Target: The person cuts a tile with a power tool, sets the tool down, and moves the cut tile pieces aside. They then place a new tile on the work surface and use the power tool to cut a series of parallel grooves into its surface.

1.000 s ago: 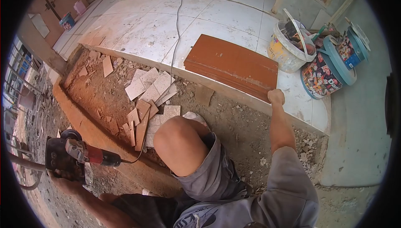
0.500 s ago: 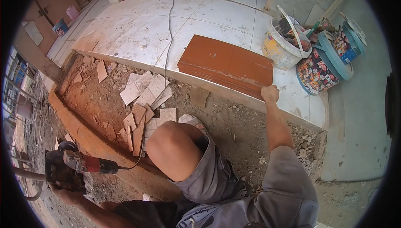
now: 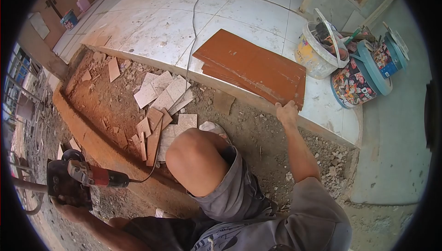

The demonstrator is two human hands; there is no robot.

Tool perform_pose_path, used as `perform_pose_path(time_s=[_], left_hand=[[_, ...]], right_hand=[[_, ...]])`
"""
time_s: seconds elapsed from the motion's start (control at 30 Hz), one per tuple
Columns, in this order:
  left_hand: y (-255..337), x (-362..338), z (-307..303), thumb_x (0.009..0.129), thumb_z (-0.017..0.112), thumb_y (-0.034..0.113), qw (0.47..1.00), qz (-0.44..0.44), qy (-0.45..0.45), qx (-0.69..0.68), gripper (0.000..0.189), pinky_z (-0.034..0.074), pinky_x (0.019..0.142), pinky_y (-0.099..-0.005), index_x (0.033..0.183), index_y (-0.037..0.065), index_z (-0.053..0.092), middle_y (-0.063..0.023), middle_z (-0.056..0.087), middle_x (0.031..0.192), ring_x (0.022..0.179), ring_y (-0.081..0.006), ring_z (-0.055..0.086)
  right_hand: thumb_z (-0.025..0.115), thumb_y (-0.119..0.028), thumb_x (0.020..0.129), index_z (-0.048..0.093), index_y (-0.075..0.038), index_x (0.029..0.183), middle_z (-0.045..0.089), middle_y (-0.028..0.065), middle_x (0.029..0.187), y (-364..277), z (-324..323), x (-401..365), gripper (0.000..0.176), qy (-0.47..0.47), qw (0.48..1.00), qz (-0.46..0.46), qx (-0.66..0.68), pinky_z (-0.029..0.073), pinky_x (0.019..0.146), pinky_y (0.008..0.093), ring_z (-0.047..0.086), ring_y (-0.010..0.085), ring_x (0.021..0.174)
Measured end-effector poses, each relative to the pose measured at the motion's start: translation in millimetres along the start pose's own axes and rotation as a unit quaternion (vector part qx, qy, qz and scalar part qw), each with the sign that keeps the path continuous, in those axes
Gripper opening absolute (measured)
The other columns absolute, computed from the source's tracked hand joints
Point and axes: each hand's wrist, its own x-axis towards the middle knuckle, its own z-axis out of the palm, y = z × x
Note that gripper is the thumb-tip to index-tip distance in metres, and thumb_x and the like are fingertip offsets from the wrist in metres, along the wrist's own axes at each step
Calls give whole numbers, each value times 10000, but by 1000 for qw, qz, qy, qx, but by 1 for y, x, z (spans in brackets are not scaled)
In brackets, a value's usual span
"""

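Note:
My right hand (image 3: 287,113) pinches the near right edge of the top reddish-brown tile (image 3: 253,64). That tile lies askew on a stack of like tiles (image 3: 225,77), whose edges show beneath it along the front of the white ledge. Low on the left, my left hand (image 3: 69,208) is closed on the dark base plate of a power tile cutter (image 3: 94,175) with a red and black body. Its cord loops off to the right. Part of the left hand's fingers is hidden behind the plate.
Cut tile pieces (image 3: 159,94) lie on the rubble left of my bent knee (image 3: 193,156). A white bucket of tools (image 3: 313,55) and a printed blue bucket (image 3: 352,83) stand right of the stack. A grey cord (image 3: 195,16) crosses the white floor tiles (image 3: 152,25).
The top tile has turned out of line with the stack beneath, its far left corner shifting away. My right hand has moved slightly left and nearer to me. The left hand still holds the cutter.

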Motion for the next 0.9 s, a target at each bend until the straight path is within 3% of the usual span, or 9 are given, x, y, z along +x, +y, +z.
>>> perform_pose_path(time_s=[0.13, 0.33, 0.43, 0.5, 0.57, 0.6, 0.73, 0.8, 0.9], left_hand=[[-1, 9, -4, 1012, 486, 366, 1000, -3, -4, 12, 270, 280, 436, -206, 905, 151, 609, 104, 396, 663, 495, -17, 321], [3, 6, -6, 1014, 475, 384, 1000, -5, 9, 15, 295, 280, 430, -202, 843, 166, 577, 104, 392, 654, 489, -13, 320], [-10, 26, -17, 1011, 480, 391, 1000, 11, -12, -8, 310, 271, 421, -195, 792, 181, 541, 104, 389, 640, 474, -11, 304], [10, -6, 10, 1008, 492, 395, 996, 37, 52, -57, 321, 262, 405, -199, 776, 180, 545, 106, 369, 618, 453, -8, 292], [-24, 46, -20, 1008, 490, 413, 999, 10, 27, -45, 314, 247, 403, -182, 934, 156, 654, 108, 385, 649, 464, 13, 305], [-40, 62, -34, 994, 508, 450, 999, 30, 13, 0, 413, 401, 516, -198, 1152, 105, 670, 55, 517, 795, 609, -25, 495], [-56, 69, -40, 984, 516, 481, 992, 88, 16, 84, 522, 493, 741, -268, 1293, 72, 617, -30, 592, 1034, 871, -129, 603], [-80, 100, -57, 779, 706, 145, 986, 68, -77, 129, 807, 430, 1046, -394, 1505, 132, 355, -153, 527, 1402, 1272, -330, 528], [-61, 82, -49, 854, 643, 149, 996, 15, -71, 60, 698, 436, 1037, -382, 1496, 116, 370, -156, 533, 1387, 1250, -320, 543]], right_hand=[[684, -400, 855, 438, 33, 1333, 483, 265, 1311, -26, -21, -26, 691, -44, 984, -112, -135, 406, 1047, 497, 467, 395, 1273], [704, -388, 849, 307, 4, 1420, 384, 223, 1384, -65, 20, -2, 798, -21, 941, -311, -133, 323, 1106, 501, 343, 399, 1351], [686, -344, 853, 265, 4, 1462, 347, 225, 1429, -78, 42, 6, 818, 26, 930, -318, -180, 306, 1103, 541, 319, 392, 1368], [614, -285, 896, 226, 5, 1492, 301, 240, 1486, -80, 65, 19, 768, 47, 926, -296, -229, 271, 1119, 565, 293, 401, 1391], [517, -225, 937, 229, 10, 1499, 294, 243, 1501, -83, 73, 29, 673, 45, 926, -289, -238, 269, 1116, 579, 292, 399, 1396], [483, -219, 951, 250, 23, 1490, 316, 252, 1485, -86, 71, 29, 635, 43, 924, -291, -245, 280, 1105, 590, 305, 411, 1387], [429, -193, 967, 330, 80, 1449, 398, 307, 1427, -82, 93, 44, 562, 99, 910, -300, -269, 358, 1049, 615, 397, 467, 1324], [419, -177, 965, 365, 131, 1412, 431, 368, 1384, -77, 97, 48, 546, 95, 892, -340, -283, 417, 1000, 625, 457, 518, 1263], [420, -157, 958, 373, 160, 1393, 436, 406, 1363, -75, 102, 31, 541, 92, 878, -350, -313, 456, 961, 625, 488, 550, 1223]])
